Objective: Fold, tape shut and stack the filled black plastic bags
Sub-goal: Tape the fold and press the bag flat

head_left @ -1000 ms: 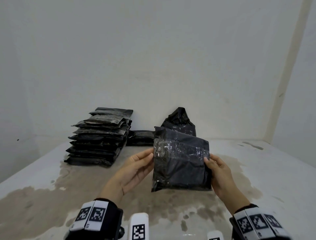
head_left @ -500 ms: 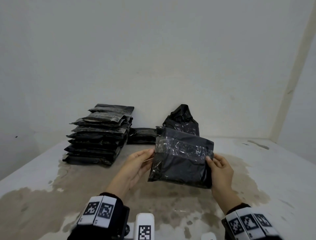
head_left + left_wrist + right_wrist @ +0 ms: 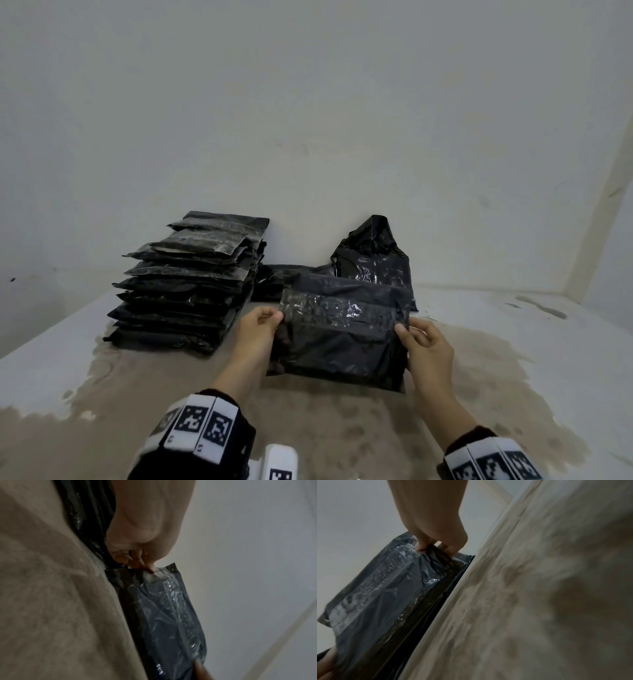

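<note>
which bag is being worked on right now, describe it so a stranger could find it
Start at the tall stack of flat black bags on the left of the table. Just right of it, nearer the camera, one bag is pinched at its two upper corners by the left hand and right hand. Only it is off the table, tape band facing up.

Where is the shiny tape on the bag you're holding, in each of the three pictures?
Head: the clear tape runs across the held bag, centre of picture, between left hand and right hand.
Left wrist: it runs down from the pinching fingers, centre to lower right.
Right wrist: it runs from the fingers down to the lower left.
Shared landmark: the stained tabletop.
</note>
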